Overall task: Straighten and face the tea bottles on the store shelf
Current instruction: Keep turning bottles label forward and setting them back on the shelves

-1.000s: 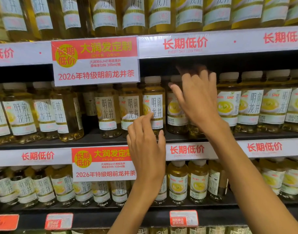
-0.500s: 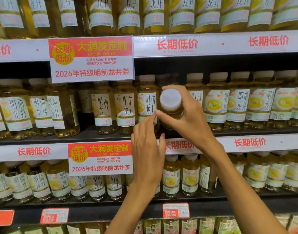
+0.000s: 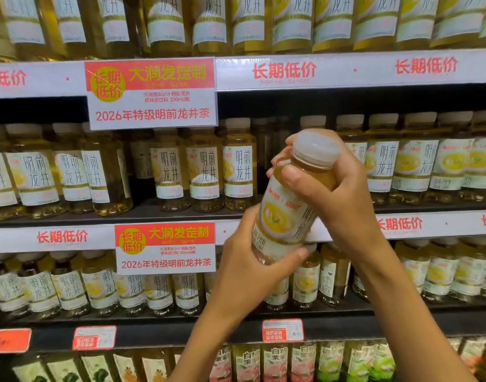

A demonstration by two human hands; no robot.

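Observation:
A tea bottle [image 3: 284, 213] with pale yellow tea, a white cap and a white label is held off the shelf, tilted with its cap to the upper right. My right hand [image 3: 338, 194] grips its neck and shoulder. My left hand [image 3: 247, 274] holds its base from below. On the middle shelf [image 3: 142, 213], a dark gap [image 3: 274, 150] shows in the row of matching bottles, between a front-facing bottle [image 3: 239, 166] on the left and further bottles [image 3: 382, 161] on the right.
Rows of the same tea fill the upper shelf [image 3: 263, 23] and the lower shelf [image 3: 71, 290]. Red and white price signs [image 3: 152, 92] hang from the shelf rails. Bottles of other drinks [image 3: 277, 362] stand on the bottom shelf.
My right hand reached into the middle shelf, drew a bottle out and brought it toward me. My left hand rose from the shelf rail and took the bottle's base.

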